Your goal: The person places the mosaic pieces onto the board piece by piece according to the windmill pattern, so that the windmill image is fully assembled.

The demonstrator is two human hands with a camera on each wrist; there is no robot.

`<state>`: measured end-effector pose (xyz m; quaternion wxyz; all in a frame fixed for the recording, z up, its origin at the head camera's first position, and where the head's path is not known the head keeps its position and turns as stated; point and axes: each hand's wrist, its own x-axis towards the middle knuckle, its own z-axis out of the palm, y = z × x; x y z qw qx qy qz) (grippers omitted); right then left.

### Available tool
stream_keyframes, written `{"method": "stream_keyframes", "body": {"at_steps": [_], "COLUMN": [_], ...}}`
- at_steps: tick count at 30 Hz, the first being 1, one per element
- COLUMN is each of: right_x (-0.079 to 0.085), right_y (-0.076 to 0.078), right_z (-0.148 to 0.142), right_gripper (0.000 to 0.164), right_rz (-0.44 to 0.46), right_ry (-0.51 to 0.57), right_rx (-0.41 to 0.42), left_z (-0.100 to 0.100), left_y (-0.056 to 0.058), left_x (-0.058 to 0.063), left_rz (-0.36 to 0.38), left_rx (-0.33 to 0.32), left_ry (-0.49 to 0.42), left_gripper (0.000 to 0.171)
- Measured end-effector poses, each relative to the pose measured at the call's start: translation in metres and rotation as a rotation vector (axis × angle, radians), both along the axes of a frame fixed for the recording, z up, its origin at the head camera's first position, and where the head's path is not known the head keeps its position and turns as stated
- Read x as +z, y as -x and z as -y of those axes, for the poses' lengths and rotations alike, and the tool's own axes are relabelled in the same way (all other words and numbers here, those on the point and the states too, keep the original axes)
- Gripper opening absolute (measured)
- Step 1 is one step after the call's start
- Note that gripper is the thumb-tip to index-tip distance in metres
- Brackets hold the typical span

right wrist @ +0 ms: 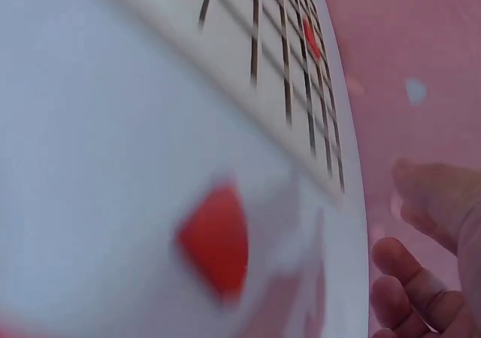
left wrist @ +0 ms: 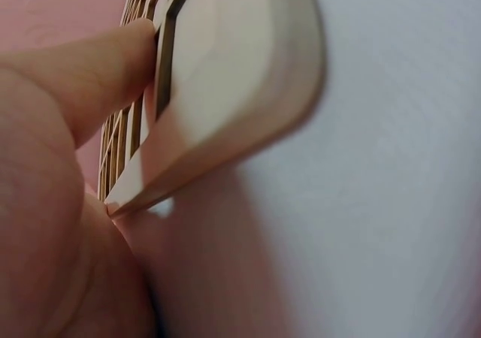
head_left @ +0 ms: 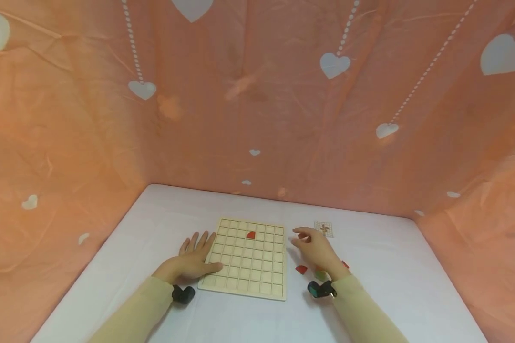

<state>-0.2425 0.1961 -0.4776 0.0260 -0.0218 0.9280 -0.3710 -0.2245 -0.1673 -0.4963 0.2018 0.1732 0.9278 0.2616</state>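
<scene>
A pale wooden grid board (head_left: pixel 251 274) lies on the white table. One red quarter-round piece (head_left: pixel 251 235) sits in a cell near its far edge. My left hand (head_left: pixel 190 263) rests spread at the board's left edge, its thumb (left wrist: pixel 124 56) on top. To the right of the board, my right hand (head_left: pixel 319 250) hovers with fingers loosely bent and nothing visible between them. On the table below that hand are another red quarter-round piece (head_left: pixel 301 269), a green piece (head_left: pixel 321 275) and a partly hidden red piece (head_left: pixel 345 264).
Just past the right hand lies a small card (head_left: pixel 328 227) printed with a grid and a pinwheel-like pattern. Orange cloth (head_left: pixel 257 109) with white hearts rises behind the table and along both sides.
</scene>
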Motion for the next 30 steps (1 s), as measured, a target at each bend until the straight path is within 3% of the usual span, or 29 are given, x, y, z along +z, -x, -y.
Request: {"method": "stream_keyframes", "body": {"at_steps": [13,30], "right_x": [0.003,-0.007], "right_y": [-0.021,-0.025], "right_z": [-0.072,-0.085], "right_gripper": [0.047,0.038], "right_rz": [0.068,0.122], "right_ry": [-0.051,-0.081], "right_rx": [-0.057,-0.103], "left_z": [0.001,0.000], "left_y": [0.002,0.002], "left_x": [-0.003,-0.004], "left_rz": [-0.003,-0.017], "left_rx": [0.006,0.000], "left_ry": [0.000,-0.003], "left_gripper": [0.101,0.099]}}
